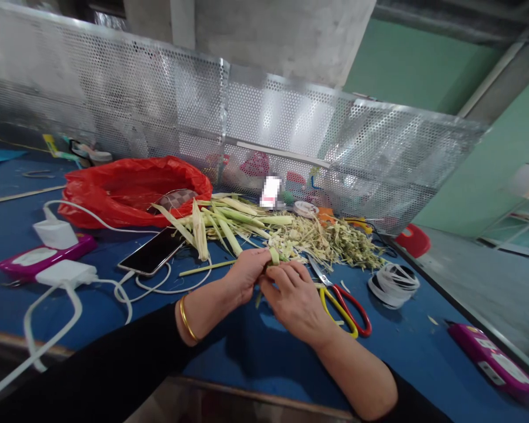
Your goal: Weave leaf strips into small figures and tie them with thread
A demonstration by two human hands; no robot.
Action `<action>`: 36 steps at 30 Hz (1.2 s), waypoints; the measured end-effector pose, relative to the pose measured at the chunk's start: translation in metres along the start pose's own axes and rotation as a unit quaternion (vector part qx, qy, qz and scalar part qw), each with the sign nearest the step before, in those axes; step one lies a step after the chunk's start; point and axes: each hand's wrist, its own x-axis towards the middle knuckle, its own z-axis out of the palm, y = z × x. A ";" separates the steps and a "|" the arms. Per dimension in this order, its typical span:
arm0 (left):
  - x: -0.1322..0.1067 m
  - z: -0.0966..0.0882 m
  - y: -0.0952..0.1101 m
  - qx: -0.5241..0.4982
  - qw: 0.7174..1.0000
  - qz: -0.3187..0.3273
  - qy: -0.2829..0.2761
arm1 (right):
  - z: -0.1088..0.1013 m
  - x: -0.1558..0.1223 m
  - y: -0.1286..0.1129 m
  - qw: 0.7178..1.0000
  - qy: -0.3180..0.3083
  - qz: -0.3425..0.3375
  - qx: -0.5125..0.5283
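My left hand [247, 271] and my right hand [293, 296] meet above the front of the blue table. Between their fingertips they pinch a strip of pale green leaf [274, 256], bent into a small loop. Most of the strip is hidden by my fingers. Just beyond lie long pale green corn husks [233, 220] and a heap of dry shredded plant bits [317, 238]. Scissors [344, 308] with one red and one yellow handle rest close to my right hand. A thin green stalk [207, 268] lies left of my left hand.
A red plastic bag [99, 197] stands open at back left. Before it are a phone [152, 252], white chargers [66, 272] with cables, and a purple pack [20, 264]. On the right are a white spool [392, 286] and another purple pack [494, 358]. A perforated metal screen [180, 106] borders the back.
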 end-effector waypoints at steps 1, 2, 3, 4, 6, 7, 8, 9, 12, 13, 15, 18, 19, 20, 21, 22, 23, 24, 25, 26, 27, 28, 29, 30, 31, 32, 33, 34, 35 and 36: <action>-0.002 0.001 0.000 -0.009 1.000 -0.003 -0.004 | 0.000 0.000 0.000 1.000 0.005 0.005 0.008; -0.004 0.002 0.000 -0.012 1.000 -0.004 -0.006 | 0.000 0.000 0.000 0.999 0.020 0.015 0.028; -0.006 0.003 0.002 -0.016 1.000 -0.006 -0.008 | -0.001 0.000 0.001 0.997 0.043 0.035 0.062; -0.008 0.004 0.003 -0.018 1.000 -0.008 -0.008 | -0.002 0.000 0.002 0.989 0.075 0.069 0.104; -0.011 0.006 0.007 -0.016 1.000 -0.010 -0.009 | -0.003 0.000 0.006 0.954 0.136 0.184 0.192; -0.012 0.006 0.009 -0.013 1.000 -0.010 -0.012 | -0.002 -0.001 0.009 0.925 0.157 0.258 0.229; -0.013 0.006 0.011 -0.008 1.000 -0.008 -0.018 | -0.002 -0.001 0.011 0.890 0.168 0.332 0.264; -0.014 0.006 0.013 -0.001 1.000 -0.004 -0.027 | 0.000 -0.001 0.013 0.850 0.168 0.398 0.300; -0.013 0.005 0.015 0.025 0.998 0.013 -0.051 | 0.005 0.000 0.018 0.716 0.138 0.515 0.451; -0.012 0.004 0.015 0.032 0.998 0.017 -0.059 | 0.006 0.001 0.019 0.672 0.126 0.529 0.503; -0.011 0.003 0.015 0.038 0.996 0.022 -0.073 | 0.007 0.004 0.020 0.602 0.117 0.541 0.576; -0.011 0.001 0.016 0.021 0.994 0.037 -0.100 | 0.005 0.007 0.022 0.556 0.131 0.551 0.608; -0.011 0.001 0.016 0.014 0.993 0.043 -0.110 | 0.004 0.007 0.022 0.550 0.139 0.553 0.610; -0.012 0.001 0.017 0.013 0.992 0.050 -0.118 | 0.004 0.008 0.023 0.546 0.144 0.555 0.611; -0.013 0.001 0.017 0.018 0.991 0.056 -0.122 | 0.004 0.008 0.024 0.544 0.150 0.555 0.611; -0.014 0.002 0.017 0.030 0.990 0.061 -0.120 | 0.004 0.008 0.024 0.543 0.155 0.557 0.610; -0.014 0.003 0.018 0.044 0.991 0.064 -0.112 | 0.004 0.008 0.024 0.541 0.159 0.558 0.609; -0.015 0.004 0.018 0.059 0.991 0.066 -0.100 | 0.005 0.008 0.024 0.541 0.161 0.559 0.607; -0.016 0.004 0.018 0.068 0.992 0.069 -0.086 | 0.005 0.009 0.024 0.541 0.160 0.559 0.607; -0.016 0.005 0.017 0.073 0.992 0.070 -0.074 | 0.005 0.009 0.024 0.539 0.160 0.561 0.608; -0.016 0.005 0.017 0.073 0.993 0.072 -0.065 | 0.005 0.009 0.024 0.535 0.158 0.563 0.609; -0.015 0.005 0.016 0.068 0.993 0.073 -0.059 | 0.005 0.010 0.023 0.530 0.154 0.567 0.611; -0.014 0.005 0.014 0.059 0.994 0.072 -0.055 | 0.005 0.010 0.023 0.523 0.150 0.572 0.614; -0.013 0.004 0.012 0.047 0.995 0.067 -0.054 | 0.005 0.011 0.023 0.516 0.145 0.577 0.616; -0.012 0.003 0.010 0.034 0.996 0.059 -0.054 | 0.005 0.011 0.022 0.511 0.140 0.582 0.617; -0.011 0.002 0.008 0.021 0.997 0.050 -0.055 | 0.005 0.010 0.022 0.509 0.134 0.583 0.618; -0.010 0.001 0.006 0.009 0.998 0.042 -0.054 | 0.005 0.010 0.022 0.510 0.129 0.582 0.620; -0.009 0.000 0.004 -0.002 0.998 0.033 -0.050 | 0.006 0.010 0.022 0.512 0.127 0.580 0.621; -0.009 0.000 0.003 -0.011 0.999 0.025 -0.044 | 0.007 0.009 0.022 0.515 0.123 0.578 0.621; -0.008 -0.001 0.002 -0.019 0.999 0.016 -0.034 | 0.008 0.009 0.022 0.520 0.119 0.577 0.619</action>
